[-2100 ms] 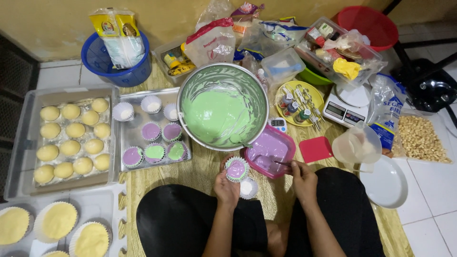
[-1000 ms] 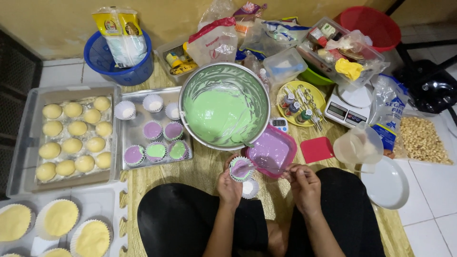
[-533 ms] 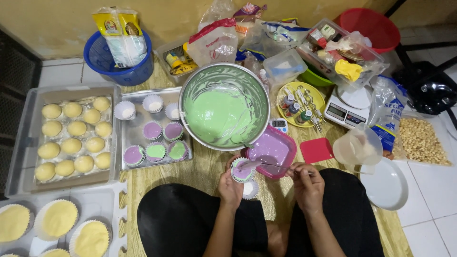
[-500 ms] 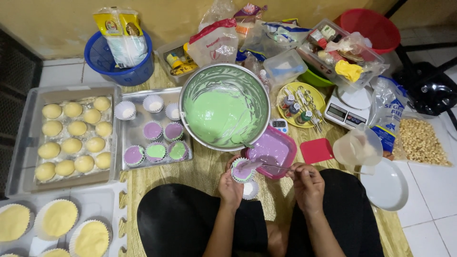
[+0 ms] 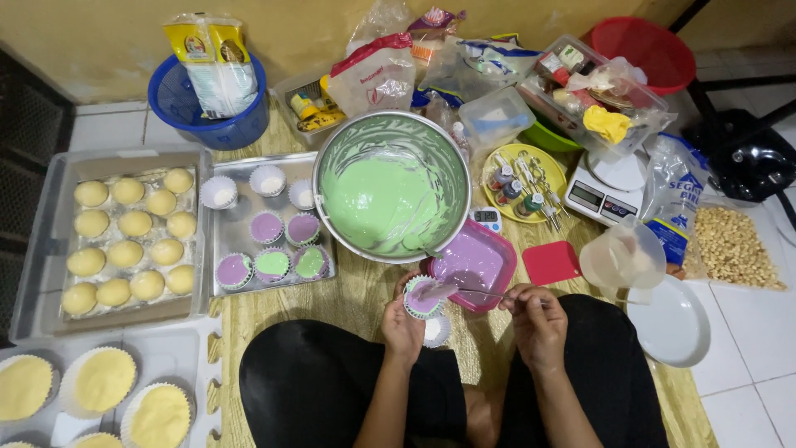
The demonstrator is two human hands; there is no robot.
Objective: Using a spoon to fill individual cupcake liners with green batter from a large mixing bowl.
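My left hand (image 5: 401, 325) holds a small paper cup (image 5: 423, 297) with purple batter in it, just above my lap. My right hand (image 5: 536, 319) grips a thin metal spoon (image 5: 464, 291) whose tip, loaded with purple batter, rests over the cup. Right behind them sits a pink square container (image 5: 474, 265) of purple batter. A large metal bowl (image 5: 392, 187) of green batter stands beyond it. A metal tray (image 5: 222, 237) to the left carries several paper cups, some purple, some green, some unfilled.
A grey tray (image 5: 50, 249) of yellow round cakes lies far left, with larger yellow cakes (image 5: 99, 381) at bottom left. A blue bucket (image 5: 186, 108), bags, a kitchen scale (image 5: 601, 188), a red scraper (image 5: 550, 261), a plastic jug (image 5: 623, 258) and a white plate (image 5: 676, 324) crowd the back and right.
The cup in my left hand has shifted slightly right toward the pink container. My right hand has brought the spoon from the container over to the cup.
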